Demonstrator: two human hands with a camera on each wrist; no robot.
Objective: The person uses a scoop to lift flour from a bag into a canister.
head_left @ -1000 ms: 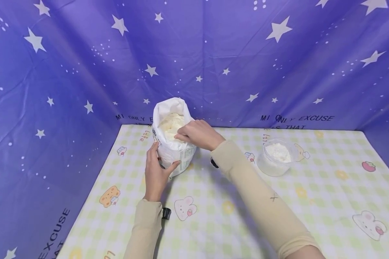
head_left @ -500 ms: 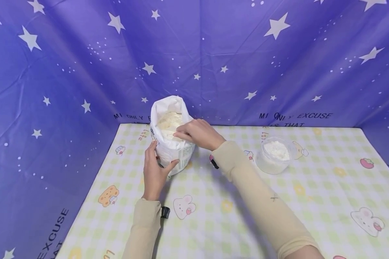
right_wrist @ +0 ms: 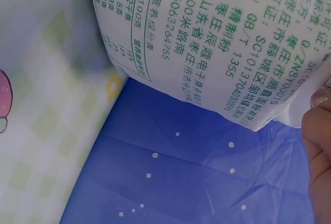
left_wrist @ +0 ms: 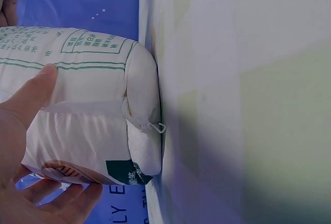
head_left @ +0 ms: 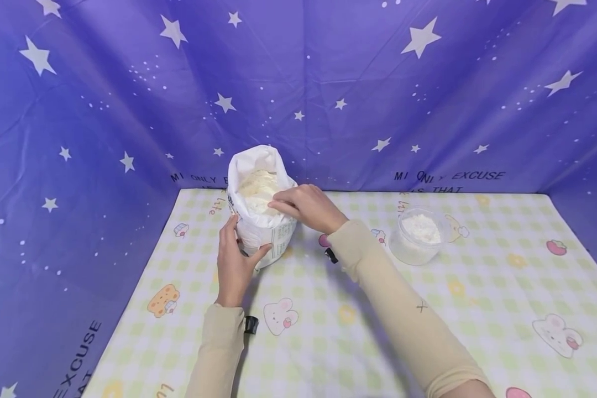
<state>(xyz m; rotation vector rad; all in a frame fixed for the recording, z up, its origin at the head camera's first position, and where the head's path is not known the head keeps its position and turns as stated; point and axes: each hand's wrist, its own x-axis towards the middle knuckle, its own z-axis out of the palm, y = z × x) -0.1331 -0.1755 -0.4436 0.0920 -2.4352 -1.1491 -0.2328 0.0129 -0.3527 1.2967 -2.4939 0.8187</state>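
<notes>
A white bag of flour with green print stands on the table, its mouth wide and pale flour showing inside. My left hand grips the bag's near left side. In the left wrist view the thumb lies across its front and the fingers wrap the other side. My right hand reaches over the right rim with fingers curled and thumb close to them at the flour. I cannot tell what it holds. The right wrist view shows flour-dusted fingertips at the bag's top edge.
A clear round tub holding white flour stands to the right, beyond my right forearm. A checked cloth with cartoon prints covers the table. A blue star-patterned curtain hangs behind the bag and along the sides.
The head view has shifted slightly, so the scene sits a little further left. Both hands keep nearly the same place at the bag. The flour's surface near the right fingers looks slightly changed.
</notes>
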